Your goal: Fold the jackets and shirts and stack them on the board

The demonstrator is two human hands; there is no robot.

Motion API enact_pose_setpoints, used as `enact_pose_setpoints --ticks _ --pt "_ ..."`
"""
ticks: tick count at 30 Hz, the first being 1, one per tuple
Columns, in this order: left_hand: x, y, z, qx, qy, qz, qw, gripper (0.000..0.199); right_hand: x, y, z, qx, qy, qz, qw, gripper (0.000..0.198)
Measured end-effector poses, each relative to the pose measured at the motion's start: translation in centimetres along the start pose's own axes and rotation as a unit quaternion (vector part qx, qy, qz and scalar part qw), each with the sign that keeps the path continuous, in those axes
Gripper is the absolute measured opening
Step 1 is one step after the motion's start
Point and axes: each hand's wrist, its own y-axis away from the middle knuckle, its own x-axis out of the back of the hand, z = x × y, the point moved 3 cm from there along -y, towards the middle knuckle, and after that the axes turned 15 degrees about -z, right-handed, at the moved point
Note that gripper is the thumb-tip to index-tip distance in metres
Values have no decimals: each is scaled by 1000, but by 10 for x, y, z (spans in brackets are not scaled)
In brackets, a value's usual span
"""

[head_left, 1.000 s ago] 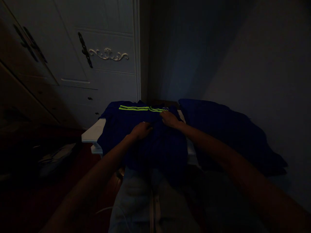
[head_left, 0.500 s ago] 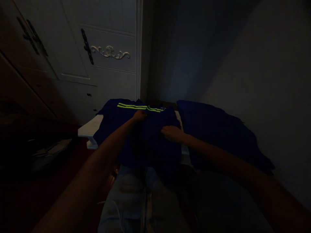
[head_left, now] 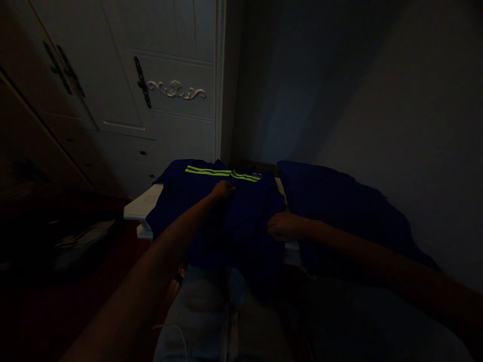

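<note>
A dark blue garment, which looks like a work jacket with two yellow-green stripes across its chest, lies spread over a white table or bench. My left hand is closed on the jacket's front, just below the stripes near the middle. Near the jacket's right edge, my right hand is closed, its fingers curled at the cloth. Dim light hides the fingertips of both hands. Another dark blue cloth item lies to the right, partly behind my right forearm.
A white wardrobe with dark handles and carved trim stands behind on the left. A plain wall rises at the right. Dark items lie on the red floor at the left. My legs are below the table's front edge.
My right hand has moved right and toward me, to the jacket's right edge. The left hand stays below the stripes. The whole view has shifted slightly.
</note>
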Motion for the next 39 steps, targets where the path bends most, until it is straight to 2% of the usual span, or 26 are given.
enact_pose_setpoints --ticks 4,8,12,16,20,23,26,28,30,33,36,39 --pt "2 12 0 -7 -14 -24 1000 48 12 -9 -7 -54 -7 89 995 28" --pt "15 40 -7 1 -42 -51 998 66 15 -31 -24 -22 59 68 996 31" --pt "26 76 -22 46 -58 -137 988 55 6 -50 -35 -8 103 54 993 14" --pt "32 106 -38 85 -31 -217 972 49 6 -53 -34 -18 118 69 990 17" --pt "35 125 -44 67 40 -217 973 47 18 -38 -30 18 83 79 993 18" --pt "31 135 -46 56 91 -213 971 45 22 -23 -28 50 36 39 997 19" --pt "21 141 -51 79 117 -250 958 48 19 -14 -27 52 -18 -12 998 14" --pt "17 142 -53 93 125 -260 953 52 17 -13 -24 45 -61 -15 997 21" --pt "18 140 -53 81 122 -230 962 54 19 -17 -19 25 -99 3 995 35" --pt "26 133 -47 25 103 -152 983 52 29 -32 -4 -22 -124 40 991 39" --pt "39 126 -45 1 71 -56 996 46 39 -55 18 -67 -129 72 987 45" --pt "63 120 -55 13 27 57 998 41 38 -82 46 -132 -119 95 979 57"
